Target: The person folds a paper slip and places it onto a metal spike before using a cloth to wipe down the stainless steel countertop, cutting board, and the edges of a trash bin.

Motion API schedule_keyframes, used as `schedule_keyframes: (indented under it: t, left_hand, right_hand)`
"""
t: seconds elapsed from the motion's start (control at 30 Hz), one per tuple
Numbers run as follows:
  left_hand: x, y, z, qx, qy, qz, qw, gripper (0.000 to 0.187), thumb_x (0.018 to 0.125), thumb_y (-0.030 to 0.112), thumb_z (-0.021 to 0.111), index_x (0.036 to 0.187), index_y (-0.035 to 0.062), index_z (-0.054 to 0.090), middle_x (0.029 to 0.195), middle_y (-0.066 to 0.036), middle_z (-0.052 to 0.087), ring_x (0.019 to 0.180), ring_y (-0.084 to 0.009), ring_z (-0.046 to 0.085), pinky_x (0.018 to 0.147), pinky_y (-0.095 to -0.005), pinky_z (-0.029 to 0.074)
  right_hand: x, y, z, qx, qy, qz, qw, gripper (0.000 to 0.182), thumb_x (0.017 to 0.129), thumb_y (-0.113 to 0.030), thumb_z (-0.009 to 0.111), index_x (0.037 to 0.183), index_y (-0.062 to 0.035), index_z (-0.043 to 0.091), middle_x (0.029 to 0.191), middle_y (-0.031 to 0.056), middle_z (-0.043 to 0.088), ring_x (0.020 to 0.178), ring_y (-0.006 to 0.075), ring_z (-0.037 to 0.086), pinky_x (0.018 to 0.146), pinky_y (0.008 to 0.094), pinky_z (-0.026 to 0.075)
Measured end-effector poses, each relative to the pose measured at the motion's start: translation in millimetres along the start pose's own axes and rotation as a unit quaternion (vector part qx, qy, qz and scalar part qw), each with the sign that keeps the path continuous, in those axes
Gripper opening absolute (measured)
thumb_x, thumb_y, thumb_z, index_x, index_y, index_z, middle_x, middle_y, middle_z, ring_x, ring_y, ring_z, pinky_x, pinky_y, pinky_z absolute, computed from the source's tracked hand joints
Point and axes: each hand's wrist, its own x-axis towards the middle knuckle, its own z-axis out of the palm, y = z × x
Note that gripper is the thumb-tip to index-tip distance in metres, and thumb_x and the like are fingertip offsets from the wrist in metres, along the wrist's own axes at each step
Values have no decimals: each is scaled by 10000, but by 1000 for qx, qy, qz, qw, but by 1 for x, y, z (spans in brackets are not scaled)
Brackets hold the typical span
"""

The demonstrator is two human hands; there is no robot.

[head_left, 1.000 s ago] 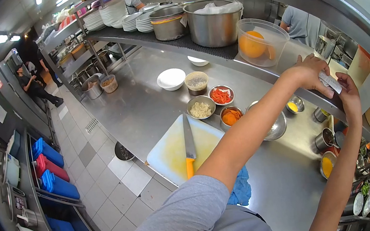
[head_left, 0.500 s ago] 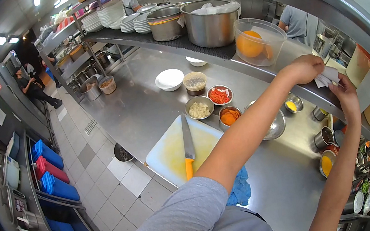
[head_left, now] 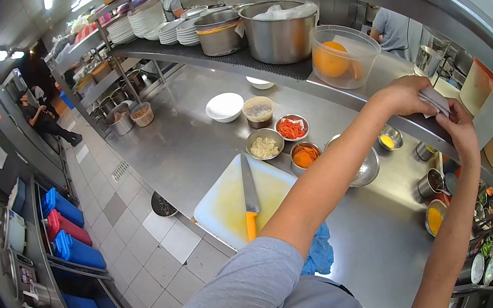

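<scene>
My left hand (head_left: pixel 407 96) and my right hand (head_left: pixel 459 126) meet over the edge of the metal shelf at the right. Between their closed fingers is a small stack of whitish paper slips (head_left: pixel 434 101), held upright and seen nearly edge-on; any writing is too small to read. A clear plastic tub (head_left: pixel 346 55) holding an orange stands on the shelf to the left of my hands. Beneath my left forearm are metal bowls on the counter, one (head_left: pixel 367 168) partly hidden by the arm.
On the steel counter (head_left: pixel 160 119) a knife (head_left: pixel 249 185) lies across a cutting board (head_left: pixel 217 212). Bowls of shredded red food (head_left: pixel 292 127), orange slices (head_left: pixel 305 156) and chopped pale pieces (head_left: pixel 264 147) stand beyond it. A large pot (head_left: pixel 281 32) sits on the shelf. A person (head_left: pixel 43 116) stands down the aisle.
The paper slips, fanned and lower before, are now gathered closer together and tilted up between my hands. My left hand has turned slightly; the counter things are unmoved.
</scene>
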Motion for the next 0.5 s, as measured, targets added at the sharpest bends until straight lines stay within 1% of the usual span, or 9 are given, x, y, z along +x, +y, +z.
schedule_keyframes:
  t: [0.07,0.1,0.17,0.27,0.3,0.37,0.4,0.47,0.5]
  left_hand:
    - [2,-1,3,-1,41,-29,999,460,781,365,773,1103,53,674,1082,-168,694,970,-311,673,844,-364,517]
    - [2,-2,2,-1,41,-30,999,460,781,365,773,1103,53,674,1082,-168,694,970,-311,673,844,-364,517]
    - [1,-2,2,-60,46,-35,997,402,808,359,752,1057,48,695,1031,-164,707,950,-305,679,838,-366,514]
    - [-2,4,0,-66,43,-50,996,379,824,367,739,1017,42,706,997,-161,714,933,-302,682,837,-367,512]
    - [-1,6,-2,-66,43,-49,996,379,824,367,739,1017,42,706,997,-161,714,933,-302,682,837,-367,512]
    - [1,7,-4,-56,38,-94,993,445,791,411,766,1032,42,709,1024,-170,710,932,-306,680,833,-365,516]
    - [1,6,-2,-56,38,-94,993,445,791,411,766,1032,42,709,1024,-170,710,932,-306,680,833,-365,516]
    - [-2,2,0,-31,49,-18,998,522,725,427,810,1058,38,709,1033,-174,706,932,-309,678,826,-366,522]
    - [-2,0,0,-31,49,-18,998,522,725,427,810,1058,38,709,1033,-174,706,932,-309,678,826,-366,522]
  right_hand:
    - [-4,-7,4,-16,-18,-33,999,373,925,-178,679,1247,-22,577,1088,27,655,988,110,579,915,262,428]
    - [-4,-10,6,-15,-19,-34,999,373,925,-178,679,1247,-22,577,1088,27,655,988,110,579,915,262,428]
    - [-5,-13,8,-29,-9,-21,999,353,937,-177,667,1241,-18,580,1093,32,652,999,107,574,917,267,429]
    - [3,-4,2,-28,4,10,1000,321,966,-199,634,1224,-12,595,1068,36,653,966,106,567,904,264,427]
    - [4,-2,1,-28,4,10,1000,321,966,-199,634,1224,-12,595,1068,36,653,966,106,567,904,264,427]
    - [4,1,0,-38,10,2,999,296,1001,-243,585,1177,-8,619,1029,35,648,931,103,552,873,257,424]
    - [4,1,-1,-38,10,2,999,296,1001,-243,585,1177,-8,619,1029,35,648,931,103,552,873,257,424]
    - [3,2,-2,-21,25,27,999,311,1012,-289,564,1137,-13,634,997,34,641,912,106,543,856,252,416]
    - [4,5,-3,-21,25,27,999,311,1012,-289,564,1137,-13,634,997,34,641,912,106,543,856,252,416]
